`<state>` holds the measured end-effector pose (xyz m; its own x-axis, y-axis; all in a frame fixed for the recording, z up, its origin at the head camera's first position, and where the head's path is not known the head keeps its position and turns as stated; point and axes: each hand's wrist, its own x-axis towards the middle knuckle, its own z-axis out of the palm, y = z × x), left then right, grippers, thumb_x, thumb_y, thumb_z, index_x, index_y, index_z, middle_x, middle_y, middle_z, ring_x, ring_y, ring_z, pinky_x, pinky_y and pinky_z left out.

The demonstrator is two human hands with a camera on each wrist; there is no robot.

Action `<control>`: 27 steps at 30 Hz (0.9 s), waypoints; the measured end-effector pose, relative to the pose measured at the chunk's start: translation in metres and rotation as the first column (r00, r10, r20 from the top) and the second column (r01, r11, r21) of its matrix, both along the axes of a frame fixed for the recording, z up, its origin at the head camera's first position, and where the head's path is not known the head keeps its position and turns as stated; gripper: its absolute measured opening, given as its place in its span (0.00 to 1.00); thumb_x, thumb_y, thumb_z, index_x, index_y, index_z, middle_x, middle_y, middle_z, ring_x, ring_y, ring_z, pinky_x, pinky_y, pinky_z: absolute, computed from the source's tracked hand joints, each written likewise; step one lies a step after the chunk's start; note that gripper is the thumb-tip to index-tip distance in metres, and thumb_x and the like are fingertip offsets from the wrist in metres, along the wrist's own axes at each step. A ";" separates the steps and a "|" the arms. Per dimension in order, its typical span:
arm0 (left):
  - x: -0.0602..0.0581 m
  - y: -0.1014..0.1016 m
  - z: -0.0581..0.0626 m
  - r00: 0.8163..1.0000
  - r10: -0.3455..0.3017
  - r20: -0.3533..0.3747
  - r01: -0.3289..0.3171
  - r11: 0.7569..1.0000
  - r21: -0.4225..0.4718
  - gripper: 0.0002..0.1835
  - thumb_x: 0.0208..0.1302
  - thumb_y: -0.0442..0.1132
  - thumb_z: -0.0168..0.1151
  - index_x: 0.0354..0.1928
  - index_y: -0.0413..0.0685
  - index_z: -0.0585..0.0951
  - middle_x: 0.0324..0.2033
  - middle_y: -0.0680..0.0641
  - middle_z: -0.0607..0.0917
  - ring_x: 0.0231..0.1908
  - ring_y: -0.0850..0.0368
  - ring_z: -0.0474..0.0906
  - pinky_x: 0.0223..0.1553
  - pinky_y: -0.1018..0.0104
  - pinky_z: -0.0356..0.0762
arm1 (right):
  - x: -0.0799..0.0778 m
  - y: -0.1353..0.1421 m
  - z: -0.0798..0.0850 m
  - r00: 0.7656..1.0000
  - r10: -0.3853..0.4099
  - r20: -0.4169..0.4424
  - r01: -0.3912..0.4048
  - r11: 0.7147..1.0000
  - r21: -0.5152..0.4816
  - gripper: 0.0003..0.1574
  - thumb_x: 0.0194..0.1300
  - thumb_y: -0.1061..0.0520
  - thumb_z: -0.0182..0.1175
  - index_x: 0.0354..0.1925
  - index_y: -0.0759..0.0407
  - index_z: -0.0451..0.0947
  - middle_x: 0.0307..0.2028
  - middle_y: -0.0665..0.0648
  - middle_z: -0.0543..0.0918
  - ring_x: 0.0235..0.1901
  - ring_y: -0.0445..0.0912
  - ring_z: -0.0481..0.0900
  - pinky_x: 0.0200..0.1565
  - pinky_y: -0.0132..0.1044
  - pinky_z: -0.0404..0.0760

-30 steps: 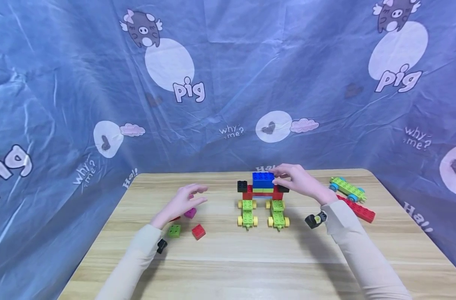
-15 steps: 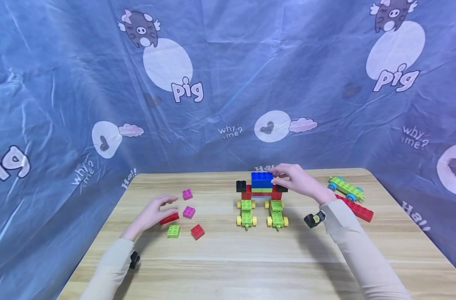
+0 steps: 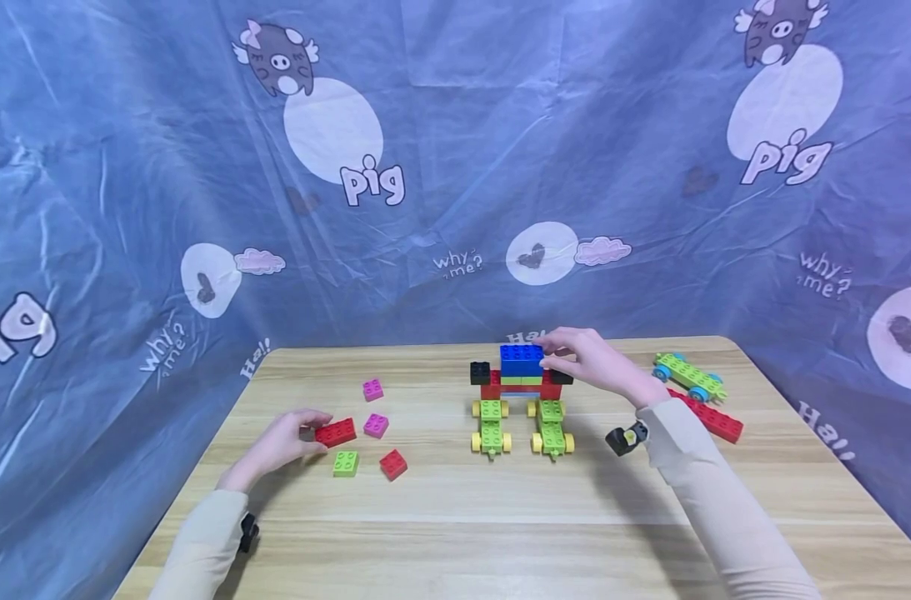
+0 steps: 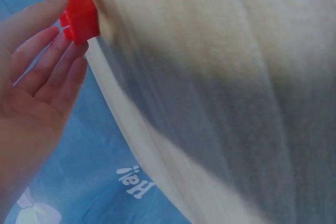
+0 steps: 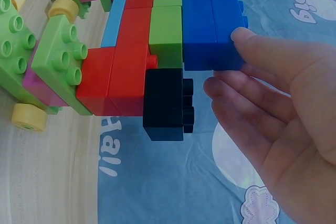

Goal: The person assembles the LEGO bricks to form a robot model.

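Red, studded oblong plastic brick (image 3: 336,432) — pinched by the partly curled left hand (image 3: 281,442) — is at the left of the worktop (image 3: 455,550); the right hand (image 3: 596,363), partly curled, pinches blue plastic bricks (image 3: 522,362) atop a multicoloured, wheeled brick structure (image 3: 521,388).

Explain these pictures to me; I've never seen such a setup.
There is no machine, only a person's bare left hand and right hand. Wide pictures are taken from the head, close ones from each wrist. On the wood-grain table stands a multicoloured plastic brick model with yellow wheels. To its left lie two square pink bricks, a square lime-green brick and a square red brick; right, a blue-wheeled lime-green base and long red brick. The left hand pinches a rectangular red plastic brick; the right grips the model's blue top bricks.
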<state>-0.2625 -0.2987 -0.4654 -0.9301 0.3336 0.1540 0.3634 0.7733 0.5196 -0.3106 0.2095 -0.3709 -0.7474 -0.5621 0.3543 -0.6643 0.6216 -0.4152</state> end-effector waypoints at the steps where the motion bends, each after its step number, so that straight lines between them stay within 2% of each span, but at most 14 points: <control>1: 0.000 0.000 -0.001 1.000 -0.001 -0.004 0.001 1.000 -0.005 0.25 0.46 0.34 0.72 0.50 0.36 0.80 0.44 0.39 0.84 0.45 0.45 0.81 0.49 0.54 0.79 | 0.000 0.000 0.000 1.000 -0.001 0.006 0.001 1.000 0.000 0.23 0.61 0.55 0.62 0.55 0.61 0.76 0.44 0.57 0.84 0.43 0.50 0.83 0.43 0.43 0.84; 12: 0.000 -0.001 -0.005 1.000 0.028 0.005 -0.028 0.999 0.025 0.20 0.49 0.32 0.70 0.47 0.39 0.82 0.42 0.42 0.85 0.43 0.49 0.82 0.45 0.62 0.82 | 0.001 -0.001 0.003 0.999 -0.004 0.032 0.004 1.000 0.003 0.23 0.61 0.56 0.62 0.55 0.62 0.76 0.44 0.58 0.84 0.43 0.50 0.83 0.45 0.44 0.84; 20: -0.001 -0.003 -0.007 0.998 0.053 0.036 -0.056 0.995 0.083 0.19 0.50 0.32 0.70 0.47 0.37 0.81 0.42 0.39 0.86 0.42 0.47 0.82 0.43 0.61 0.83 | -0.002 0.001 0.000 0.999 0.009 0.030 -0.009 1.000 0.006 0.24 0.61 0.55 0.62 0.55 0.62 0.75 0.44 0.58 0.84 0.43 0.49 0.83 0.48 0.44 0.83; 27: -0.002 -0.007 -0.002 0.994 0.094 0.060 -0.102 0.985 0.140 0.21 0.53 0.38 0.69 0.49 0.38 0.80 0.45 0.38 0.85 0.44 0.46 0.82 0.45 0.61 0.82 | -0.001 0.000 0.000 1.000 0.011 0.029 -0.011 1.000 0.007 0.24 0.62 0.55 0.62 0.55 0.62 0.75 0.44 0.58 0.84 0.43 0.50 0.83 0.47 0.44 0.83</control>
